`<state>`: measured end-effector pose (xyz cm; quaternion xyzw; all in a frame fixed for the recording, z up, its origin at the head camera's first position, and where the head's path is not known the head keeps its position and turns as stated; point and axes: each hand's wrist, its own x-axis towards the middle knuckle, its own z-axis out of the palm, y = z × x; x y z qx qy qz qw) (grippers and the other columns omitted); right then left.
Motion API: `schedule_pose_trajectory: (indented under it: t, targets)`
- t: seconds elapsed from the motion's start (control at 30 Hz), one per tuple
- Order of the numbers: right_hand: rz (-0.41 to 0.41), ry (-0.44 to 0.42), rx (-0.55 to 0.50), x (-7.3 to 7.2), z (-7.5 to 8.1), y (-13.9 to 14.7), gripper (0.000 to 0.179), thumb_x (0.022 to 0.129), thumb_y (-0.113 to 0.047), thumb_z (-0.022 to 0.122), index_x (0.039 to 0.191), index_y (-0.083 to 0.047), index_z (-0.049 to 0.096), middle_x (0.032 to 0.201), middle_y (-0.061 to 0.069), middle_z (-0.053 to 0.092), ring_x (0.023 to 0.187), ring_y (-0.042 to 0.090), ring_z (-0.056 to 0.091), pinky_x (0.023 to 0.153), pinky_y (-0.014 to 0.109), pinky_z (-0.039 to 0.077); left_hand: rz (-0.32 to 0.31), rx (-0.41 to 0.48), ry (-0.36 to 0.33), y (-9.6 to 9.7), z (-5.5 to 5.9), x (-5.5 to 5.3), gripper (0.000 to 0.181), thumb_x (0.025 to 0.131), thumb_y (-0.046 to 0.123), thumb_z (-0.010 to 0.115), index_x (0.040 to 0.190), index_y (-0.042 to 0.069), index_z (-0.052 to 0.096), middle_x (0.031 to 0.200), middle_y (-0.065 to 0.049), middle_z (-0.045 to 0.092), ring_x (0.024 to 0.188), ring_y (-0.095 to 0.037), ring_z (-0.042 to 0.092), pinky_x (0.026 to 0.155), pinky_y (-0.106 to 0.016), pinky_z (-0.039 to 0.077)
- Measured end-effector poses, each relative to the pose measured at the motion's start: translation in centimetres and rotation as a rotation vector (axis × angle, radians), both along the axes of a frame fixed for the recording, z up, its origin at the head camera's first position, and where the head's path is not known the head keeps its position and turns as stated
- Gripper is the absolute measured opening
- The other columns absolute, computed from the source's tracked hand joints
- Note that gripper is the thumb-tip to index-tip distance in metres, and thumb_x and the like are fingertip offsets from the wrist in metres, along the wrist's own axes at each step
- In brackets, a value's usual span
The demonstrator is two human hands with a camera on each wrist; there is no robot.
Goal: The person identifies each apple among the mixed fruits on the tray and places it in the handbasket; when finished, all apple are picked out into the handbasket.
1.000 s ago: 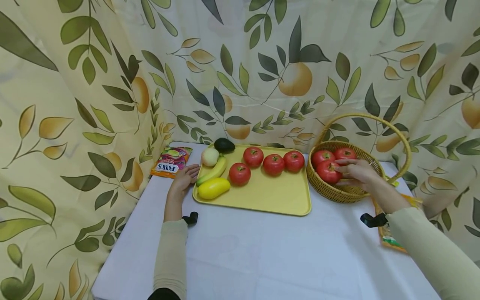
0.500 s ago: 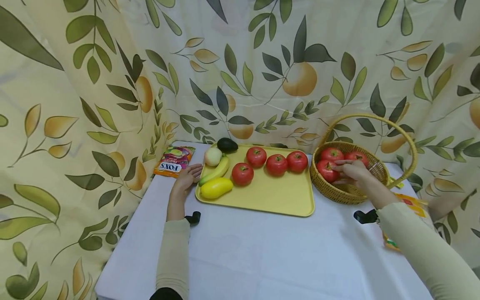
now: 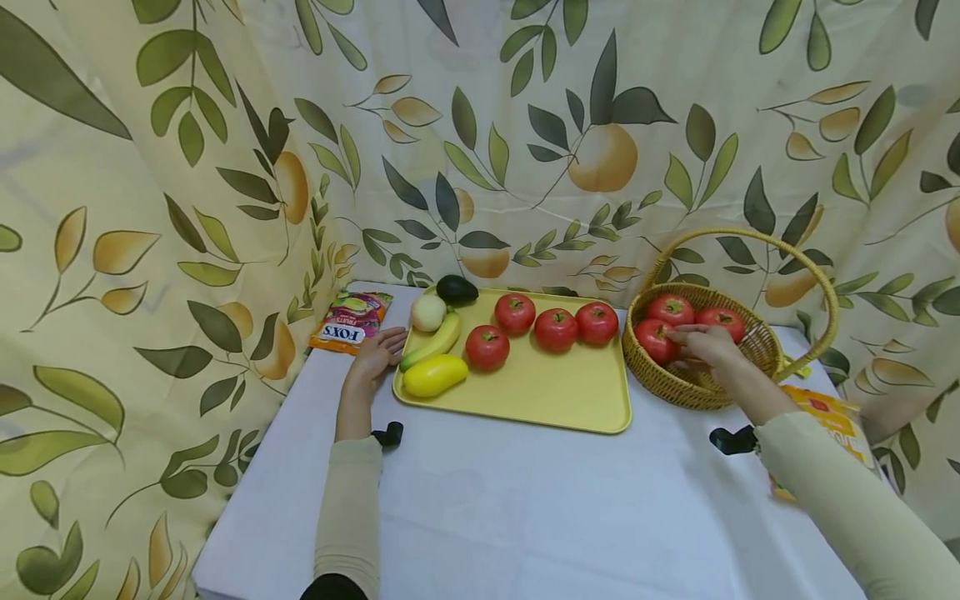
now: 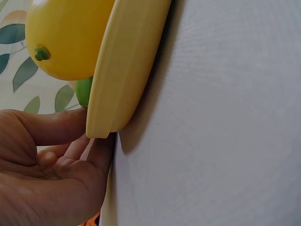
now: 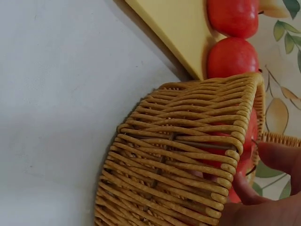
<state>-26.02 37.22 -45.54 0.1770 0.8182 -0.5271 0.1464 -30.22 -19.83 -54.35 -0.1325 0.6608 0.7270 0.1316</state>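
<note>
In the head view, my left hand [image 3: 375, 358] is at the left end of a yellow tray [image 3: 555, 400]. The left wrist view shows the thumb at the rim and the fingers low beside it, gripping the edge. My right hand [image 3: 708, 348] reaches into a wicker basket [image 3: 667, 387], its fingers and thumb holding the front tomato [image 3: 654, 342]. Two more tomatoes lie behind it, one at the back [image 3: 670, 309] and one to the right [image 3: 722, 322]. In the right wrist view, the basket wall [image 5: 169, 165] partly hides the hand's fingers [image 5: 280, 157] and the fruit.
On the tray lie several tomatoes [image 3: 556, 330], a yellow mango-like fruit [image 3: 435, 376], a banana [image 3: 432, 342], a pale round fruit [image 3: 428, 312] and a dark avocado-like fruit [image 3: 457, 289]. A Fox's candy bag [image 3: 351, 321] lies left, another packet [image 3: 832, 421] right. The basket has a tall handle [image 3: 828, 317].
Inside the basket the two rear tomatoes have shifted to the right. My right hand stays at the front tomato, its fingers drawn slightly lower. The left hand keeps its place at the tray.
</note>
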Motion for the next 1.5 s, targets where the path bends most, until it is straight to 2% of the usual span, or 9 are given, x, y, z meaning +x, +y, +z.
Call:
schedule_pose_trajectory:
  t: [0.17,0.33,0.53,0.63,0.77,0.97,1.1,1.23,1.5]
  targets:
    - [0.015,0.015,0.012,0.5,0.9,-0.1,0.059,0.11,-0.025,0.051,0.157,0.007,0.037,0.148,0.021,0.046,0.108,0.022,0.06,0.096,0.034,0.06,0.008,0.005,-0.008,-0.1,-0.1,0.0,0.066,0.096,-0.021,0.046,0.156,0.006,0.046,0.158,-0.015,0.049,0.147,-0.026,0.047,0.121,-0.038,0.039]
    - [0.006,0.06,-0.106,0.5,1.9,0.2,0.049,0.109,-0.021,0.053,0.15,0.005,0.047,0.109,-0.007,0.068,0.091,0.003,0.067,0.085,0.024,0.062,0.018,0.005,-0.01,-0.1,-0.2,0.1,0.066,0.096,-0.022,0.046,0.156,0.007,0.047,0.158,-0.014,0.05,0.146,-0.025,0.047,0.121,-0.038,0.039]
    - [-0.014,0.079,-0.248,0.7,2.8,0.0,0.019,0.108,-0.018,0.056,0.097,-0.023,0.072,0.085,-0.017,0.071,0.08,-0.001,0.068,0.076,0.02,0.062,0.021,-0.002,-0.012,-0.1,-0.3,0.1,0.065,0.097,-0.02,0.046,0.155,0.007,0.047,0.158,-0.014,0.05,0.146,-0.026,0.048,0.12,-0.038,0.04]
    - [0.008,0.107,-0.17,0.8,2.9,-0.3,0.022,0.109,-0.021,0.055,0.119,-0.014,0.073,0.086,-0.022,0.068,0.081,-0.003,0.066,0.076,0.018,0.061,0.015,-0.001,-0.008,-0.1,-0.2,0.2,0.065,0.097,-0.02,0.046,0.155,0.007,0.047,0.158,-0.014,0.05,0.146,-0.026,0.047,0.12,-0.039,0.04]
    - [0.041,0.148,-0.047,0.9,3.0,-0.8,0.056,0.11,-0.025,0.052,0.153,0.008,0.042,0.092,-0.028,0.063,0.089,-0.006,0.063,0.081,0.014,0.058,0.008,0.004,-0.004,-0.2,0.0,0.2,0.065,0.097,-0.021,0.046,0.155,0.006,0.046,0.158,-0.015,0.05,0.146,-0.027,0.047,0.12,-0.039,0.04]
    - [0.055,0.187,0.027,1.1,3.6,-2.4,0.059,0.11,-0.028,0.052,0.157,0.005,0.039,0.128,0.002,0.068,0.093,-0.01,0.061,0.089,0.014,0.056,-0.002,-0.004,0.01,0.0,0.4,0.1,0.064,0.097,-0.02,0.046,0.156,0.005,0.045,0.158,-0.017,0.049,0.146,-0.028,0.047,0.12,-0.04,0.04]
    - [0.093,0.208,0.072,1.1,4.1,-4.1,0.054,0.111,-0.021,0.045,0.158,0.003,0.038,0.158,0.025,0.045,0.118,0.011,0.064,0.108,0.03,0.052,-0.01,-0.002,0.016,0.1,0.3,0.0,0.064,0.097,-0.02,0.045,0.156,0.005,0.045,0.158,-0.017,0.048,0.147,-0.028,0.046,0.121,-0.039,0.039]
    - [0.114,0.231,0.09,1.0,4.2,-6.1,0.054,0.11,-0.025,0.048,0.157,0.0,0.042,0.158,0.025,0.045,0.14,0.034,0.05,0.117,0.045,0.044,-0.012,0.008,0.018,0.0,0.1,-0.1,0.064,0.097,-0.02,0.045,0.156,0.005,0.045,0.158,-0.017,0.048,0.147,-0.028,0.046,0.121,-0.039,0.038]
    - [0.196,0.264,0.058,1.0,3.8,-10.0,0.057,0.108,-0.031,0.057,0.154,0.0,0.048,0.153,0.025,0.049,0.133,0.04,0.054,0.112,0.043,0.049,-0.012,0.01,0.019,-0.2,0.2,0.0,0.065,0.096,-0.021,0.044,0.156,0.004,0.044,0.158,-0.018,0.048,0.147,-0.029,0.045,0.122,-0.04,0.038]
